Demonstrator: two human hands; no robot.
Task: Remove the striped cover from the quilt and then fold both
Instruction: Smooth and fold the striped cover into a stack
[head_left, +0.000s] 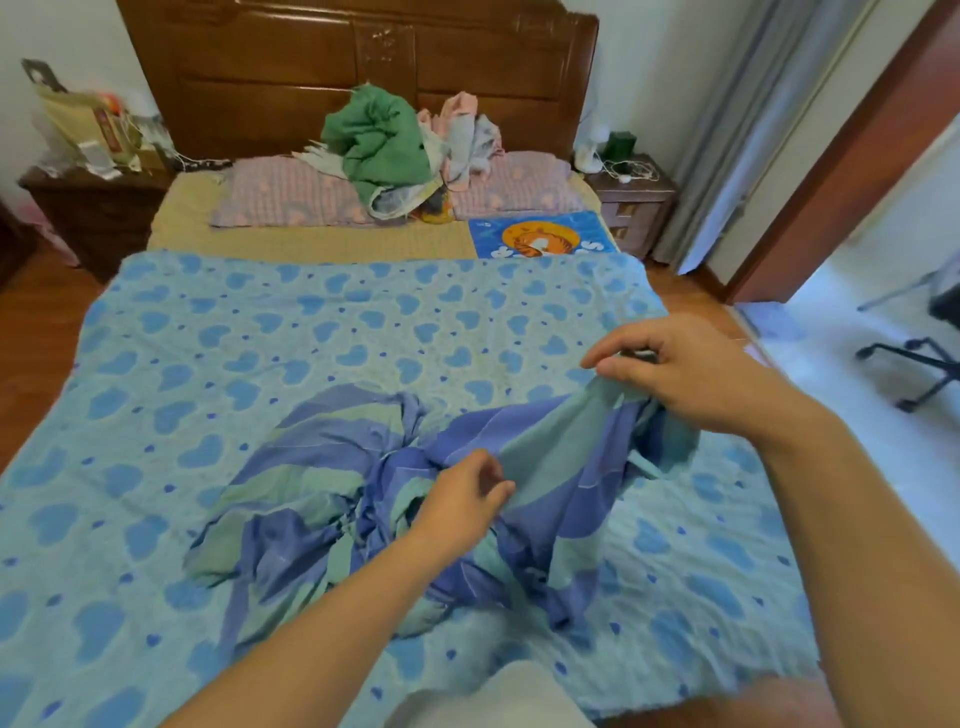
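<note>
**A:** Lying in a crumpled heap on the near half of the bed, is that the striped cover (332, 499)?

**B:** Yes. It is bunched in blue and pale green bands on top of the quilt (218, 358), the light blue one printed with darker blue hearts, which is spread flat across the bed (311, 241) and hangs over both sides.

**A:** Where are the hands against it?

**B:** The right hand (685, 374) is raised over the cover's right edge, its thumb and fingers pinching a fold of the fabric so that a pale green panel slopes down from it toward the heap. The left hand (462, 501) is lower and nearer the middle, its fingers curled on the same stretch of cloth where that panel meets the pile. So the cover runs taut between the two hands, with most of it lying left of and below the left hand.

**A:** And farther up the bed?

**B:** Two pink checked pillows (291, 192) lie against the wooden headboard (249, 78), with a green cloth (379, 140) and some pink and grey clothes piled between them. A blue mat with an orange tiger (540, 239) lies just past the quilt's far right corner. A nightstand (628, 202) stands on each side of the bed.
</note>
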